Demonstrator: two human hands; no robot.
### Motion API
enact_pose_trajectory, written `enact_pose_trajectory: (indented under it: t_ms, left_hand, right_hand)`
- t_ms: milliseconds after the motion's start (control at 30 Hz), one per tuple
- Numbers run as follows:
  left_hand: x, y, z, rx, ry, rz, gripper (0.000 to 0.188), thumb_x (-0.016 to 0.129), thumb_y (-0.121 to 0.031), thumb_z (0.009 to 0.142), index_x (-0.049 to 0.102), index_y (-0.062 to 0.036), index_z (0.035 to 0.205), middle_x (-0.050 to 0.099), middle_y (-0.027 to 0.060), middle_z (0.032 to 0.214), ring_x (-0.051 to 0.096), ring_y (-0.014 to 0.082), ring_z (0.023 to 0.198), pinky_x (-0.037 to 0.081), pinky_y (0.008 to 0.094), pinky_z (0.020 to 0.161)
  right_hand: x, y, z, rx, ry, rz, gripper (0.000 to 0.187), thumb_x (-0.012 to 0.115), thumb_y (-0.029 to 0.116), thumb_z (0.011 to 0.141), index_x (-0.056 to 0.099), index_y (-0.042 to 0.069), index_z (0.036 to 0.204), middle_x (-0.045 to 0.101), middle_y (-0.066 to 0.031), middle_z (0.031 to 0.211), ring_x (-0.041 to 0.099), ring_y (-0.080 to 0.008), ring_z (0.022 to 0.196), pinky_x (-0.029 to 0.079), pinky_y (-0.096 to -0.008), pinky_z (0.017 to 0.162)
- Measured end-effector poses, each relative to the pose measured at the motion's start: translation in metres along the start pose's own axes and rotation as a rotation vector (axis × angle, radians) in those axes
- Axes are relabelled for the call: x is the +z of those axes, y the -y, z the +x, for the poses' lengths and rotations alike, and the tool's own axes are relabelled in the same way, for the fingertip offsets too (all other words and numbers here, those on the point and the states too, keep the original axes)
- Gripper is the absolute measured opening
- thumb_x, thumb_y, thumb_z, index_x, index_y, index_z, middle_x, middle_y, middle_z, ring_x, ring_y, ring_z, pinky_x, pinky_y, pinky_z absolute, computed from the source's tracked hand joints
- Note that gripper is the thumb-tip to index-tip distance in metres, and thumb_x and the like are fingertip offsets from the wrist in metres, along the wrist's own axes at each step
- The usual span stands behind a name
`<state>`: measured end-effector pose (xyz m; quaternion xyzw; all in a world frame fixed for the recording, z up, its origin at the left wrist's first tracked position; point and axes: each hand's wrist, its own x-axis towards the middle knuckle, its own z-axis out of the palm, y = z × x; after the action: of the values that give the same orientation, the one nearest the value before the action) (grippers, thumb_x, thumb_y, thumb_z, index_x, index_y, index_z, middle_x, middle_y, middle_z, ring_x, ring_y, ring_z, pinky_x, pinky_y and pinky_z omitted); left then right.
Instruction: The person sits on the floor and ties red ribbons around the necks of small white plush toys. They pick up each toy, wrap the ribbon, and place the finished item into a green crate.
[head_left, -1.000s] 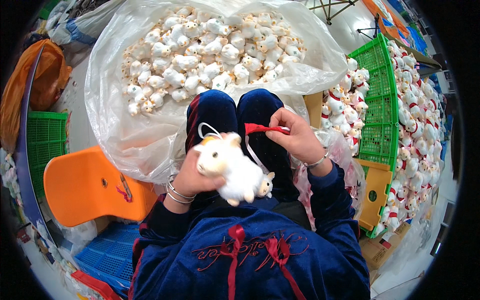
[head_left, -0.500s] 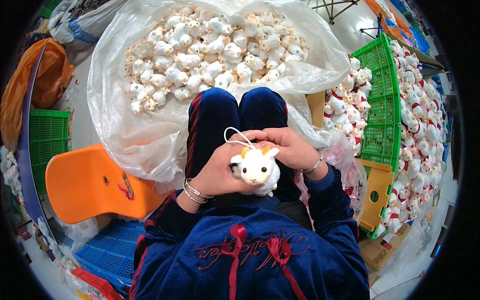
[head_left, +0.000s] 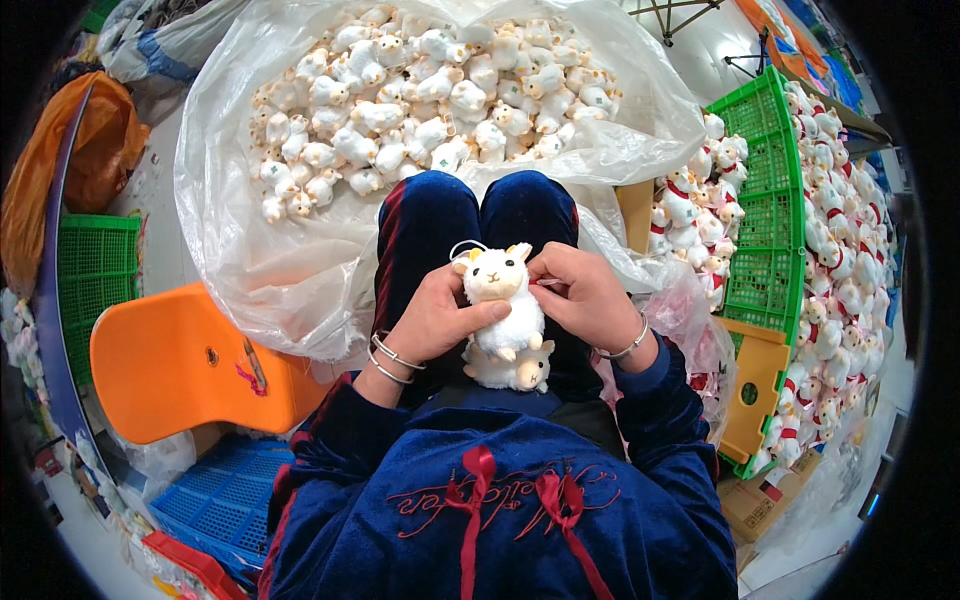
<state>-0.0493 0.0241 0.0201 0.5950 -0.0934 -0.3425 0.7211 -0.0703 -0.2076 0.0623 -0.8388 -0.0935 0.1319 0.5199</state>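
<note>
My left hand (head_left: 440, 318) is closed round a white plush goat (head_left: 503, 277) with small yellow horns, its thumb across the chest. The toy sits upright over my lap, face up, a white cord loop behind its head. At the toy's side, my right hand (head_left: 585, 297) has its fingers pinched together. A bit of thin red ribbon shows between those fingers, close to the toy's neck; most of it is hidden. Below the held toy, a second plush goat (head_left: 512, 368) lies on my lap.
Ahead of my knees, a big clear plastic bag (head_left: 235, 220) holds a heap of white plush goats. On the right, green crates (head_left: 765, 200) stand among plush goats with red neckbands. An orange chair (head_left: 160, 365) with a small tool on it is at my left, near a blue crate (head_left: 225, 500).
The plush goat has been raised and turned upright in my left hand. My right hand has moved to its side, with red showing at the fingers. The second goat has come into sight.
</note>
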Motion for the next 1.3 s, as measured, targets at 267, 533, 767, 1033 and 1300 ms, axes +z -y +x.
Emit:
enact_pose_trajectory:
  t_ms: [267, 533, 767, 1033, 1300]
  left_hand:
    - [0.004, 0.0, 0.012, 0.078, -0.073, 0.234, 0.038, 0.077, -0.025, 0.093, 0.066, -0.0004, 0.121, 0.072, 0.0077, 0.108, 0.069, 0.0138, 0.096, 0.055, 0.0312, 0.085]
    - [-0.005, -0.007, 0.036, 0.101, 0.079, 0.45, 0.039, 0.058, -0.033, 0.106, 0.064, 0.0006, 0.125, 0.071, 0.0096, 0.106, 0.066, 0.0176, 0.092, 0.053, 0.0321, 0.082]
    - [-0.026, -0.005, 0.028, 0.166, 0.122, 0.666, 0.04, 0.07, -0.021, 0.095, 0.063, 0.0007, 0.128, 0.073, 0.0144, 0.101, 0.069, 0.0213, 0.081, 0.055, 0.035, 0.073]
    - [-0.004, -0.025, 0.019, 0.137, -0.071, 1.162, 0.055, 0.08, -0.016, 0.08, 0.062, -0.0084, 0.131, 0.062, 0.011, 0.119, 0.065, 0.0298, 0.101, 0.057, 0.0407, 0.083]
    - [-0.002, -0.005, 0.03, 0.554, -0.183, 1.173, 0.037, 0.074, -0.01, 0.083, 0.066, -0.0067, 0.119, 0.066, 0.0072, 0.112, 0.064, 0.0274, 0.106, 0.056, 0.0381, 0.084]
  right_hand:
    - [0.004, -0.005, 0.001, 0.322, 0.133, 0.338, 0.033, 0.079, 0.022, 0.09, 0.07, -0.004, 0.108, 0.071, -0.0054, 0.093, 0.064, -0.0085, 0.081, 0.054, -0.0294, 0.07]
    - [0.009, -0.031, 0.01, 0.349, 0.06, 0.441, 0.039, 0.083, 0.022, 0.088, 0.071, -0.004, 0.114, 0.075, -0.0058, 0.1, 0.069, -0.0102, 0.088, 0.055, -0.0258, 0.078]
    - [0.0, -0.048, 0.008, 0.377, -0.017, 0.527, 0.036, 0.08, 0.019, 0.089, 0.071, -0.004, 0.115, 0.074, -0.0071, 0.104, 0.067, -0.0107, 0.092, 0.055, -0.0274, 0.083]
    - [0.0, -0.055, 0.009, 0.38, -0.019, 0.463, 0.039, 0.079, 0.022, 0.088, 0.072, -0.005, 0.115, 0.073, -0.0067, 0.101, 0.066, -0.0102, 0.088, 0.053, -0.0269, 0.079]
    - [-0.004, -0.054, 0.005, 0.364, 0.027, 0.534, 0.041, 0.08, 0.019, 0.087, 0.07, -0.005, 0.118, 0.074, -0.0088, 0.107, 0.068, -0.0121, 0.095, 0.054, -0.0275, 0.084]
